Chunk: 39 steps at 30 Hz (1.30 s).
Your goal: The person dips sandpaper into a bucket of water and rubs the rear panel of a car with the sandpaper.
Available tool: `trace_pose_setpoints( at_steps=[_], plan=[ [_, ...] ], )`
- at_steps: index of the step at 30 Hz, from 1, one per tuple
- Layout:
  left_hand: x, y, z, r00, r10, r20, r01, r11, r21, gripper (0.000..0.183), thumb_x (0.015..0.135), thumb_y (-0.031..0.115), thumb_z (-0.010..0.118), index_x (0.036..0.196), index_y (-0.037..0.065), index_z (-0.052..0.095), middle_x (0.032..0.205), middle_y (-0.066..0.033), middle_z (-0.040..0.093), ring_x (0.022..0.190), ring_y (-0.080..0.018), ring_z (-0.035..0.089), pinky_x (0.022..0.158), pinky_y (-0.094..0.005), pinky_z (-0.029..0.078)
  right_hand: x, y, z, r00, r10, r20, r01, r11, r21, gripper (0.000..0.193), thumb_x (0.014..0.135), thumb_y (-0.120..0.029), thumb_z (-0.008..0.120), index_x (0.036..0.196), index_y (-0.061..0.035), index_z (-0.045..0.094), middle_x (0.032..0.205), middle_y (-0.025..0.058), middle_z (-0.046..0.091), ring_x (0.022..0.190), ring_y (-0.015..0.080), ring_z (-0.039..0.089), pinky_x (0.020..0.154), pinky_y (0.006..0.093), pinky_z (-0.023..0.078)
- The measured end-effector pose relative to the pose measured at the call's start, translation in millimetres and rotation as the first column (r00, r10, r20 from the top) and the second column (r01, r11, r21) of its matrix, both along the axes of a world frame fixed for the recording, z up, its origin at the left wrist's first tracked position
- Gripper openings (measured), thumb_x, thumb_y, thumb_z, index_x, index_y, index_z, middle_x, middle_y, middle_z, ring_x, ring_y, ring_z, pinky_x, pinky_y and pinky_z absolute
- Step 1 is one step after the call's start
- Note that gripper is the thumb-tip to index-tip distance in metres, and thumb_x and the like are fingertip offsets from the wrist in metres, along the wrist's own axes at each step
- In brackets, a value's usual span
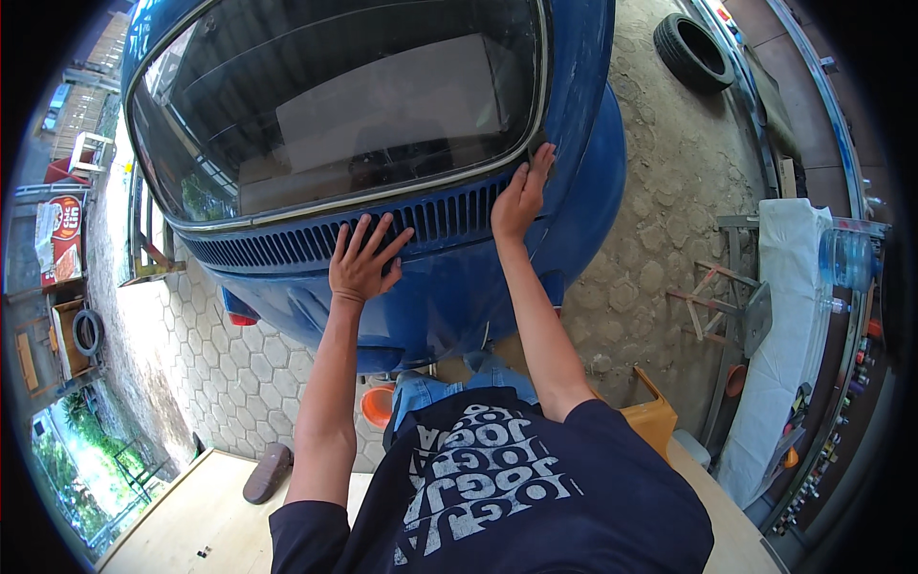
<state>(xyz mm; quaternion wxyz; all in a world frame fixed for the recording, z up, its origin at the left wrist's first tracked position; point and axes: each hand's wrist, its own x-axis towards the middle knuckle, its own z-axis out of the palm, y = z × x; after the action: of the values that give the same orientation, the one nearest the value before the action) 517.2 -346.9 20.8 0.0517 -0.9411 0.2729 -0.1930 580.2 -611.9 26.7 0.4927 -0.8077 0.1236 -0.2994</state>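
Note:
In front of me is the rounded blue body of a car [435,311], with a curved dark window [335,115] in a pale trim. Below the glass runs a row of dark vent slots [287,251]. My left hand [360,263] lies with fingers spread over the vent slots and the blue panel under them, holding nothing. Near the window's lower right corner, my right hand [521,201] rests edgewise against the bodywork at the end of the slots. Its fingers are stretched out, and nothing shows in it.
Behind me is a pale wooden board [215,517] with a brown shoe [268,474]. An orange bucket [379,406] stands by my legs. To the right are a tyre [693,53], a wooden stool [732,304], a white-covered bench [779,354] and a blue water jug [847,258].

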Motion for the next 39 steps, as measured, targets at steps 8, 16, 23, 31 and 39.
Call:
trace_pose_setpoints(
  at_steps=[8, 16, 23, 31, 39],
  plan=[
    [-3, -1, 5, 1.000, -0.005, -0.002, 0.005, 1.000, 0.015, 0.061, 0.086, 0.043, 0.053, 0.145, 0.048, 0.041, 0.158, 0.0053, 0.033, 0.148, -0.0220, 0.025, 0.121, -0.0469, 0.017, -34, -8, -29, 0.985, 0.172, -0.002, -0.169, 0.969, -0.179, 0.049, 0.105, -0.016, 0.036, 0.152, -0.0041, 0.031, 0.159, 0.0171, 0.027, 0.147, 0.0368, 0.024, 0.117, 0.0496, 0.026],
    [7, -4, 11, 0.995, -0.094, -0.018, 0.091, 0.988, -0.123, 0.063, 0.085, 0.037, 0.058, 0.146, 0.037, 0.044, 0.157, -0.0002, 0.035, 0.146, -0.0245, 0.030, 0.120, -0.0482, 0.022, -75, 69, -27, 0.963, 0.267, -0.040, -0.262, 0.887, -0.381, 0.055, 0.101, -0.015, 0.044, 0.154, -0.0122, 0.031, 0.159, 0.0133, 0.028, 0.148, 0.0356, 0.023, 0.117, 0.0528, 0.025],
    [3, -5, 32, 0.965, -0.253, -0.067, 0.187, 0.847, -0.498, 0.055, 0.086, 0.024, 0.057, 0.139, 0.010, 0.049, 0.150, -0.0091, 0.043, 0.142, -0.0295, 0.035, 0.117, -0.0476, 0.027, -92, 117, -15, 0.935, 0.349, -0.056, -0.351, 0.896, -0.272, 0.054, 0.101, -0.015, 0.045, 0.153, -0.0128, 0.033, 0.160, 0.0116, 0.027, 0.148, 0.0345, 0.021, 0.118, 0.0521, 0.024],
    [-27, 7, 48, 0.882, -0.023, -0.471, -0.465, 0.121, -0.877, 0.048, 0.093, 0.014, 0.065, 0.138, 0.010, 0.049, 0.100, -0.0151, 0.070, 0.093, -0.0266, 0.069, 0.082, -0.0356, 0.053, -93, 141, 10, 0.724, 0.690, -0.007, -0.689, 0.723, 0.052, 0.060, 0.079, 0.005, 0.049, 0.137, -0.0108, 0.057, 0.153, 0.0124, 0.041, 0.145, 0.0302, 0.031, 0.117, 0.0432, 0.030],
    [-22, 84, 57, 0.866, 0.460, -0.196, -0.392, 0.379, -0.838, 0.041, 0.093, 0.010, 0.062, 0.133, 0.009, 0.052, 0.131, -0.0199, 0.054, 0.122, -0.0350, 0.053, 0.100, -0.0452, 0.043, -30, 107, 55, 0.962, 0.260, 0.087, -0.203, 0.888, -0.412, 0.041, 0.094, -0.014, 0.049, 0.134, -0.0146, 0.057, 0.149, 0.0118, 0.045, 0.143, 0.0336, 0.034, 0.116, 0.0459, 0.031]
  ],
)
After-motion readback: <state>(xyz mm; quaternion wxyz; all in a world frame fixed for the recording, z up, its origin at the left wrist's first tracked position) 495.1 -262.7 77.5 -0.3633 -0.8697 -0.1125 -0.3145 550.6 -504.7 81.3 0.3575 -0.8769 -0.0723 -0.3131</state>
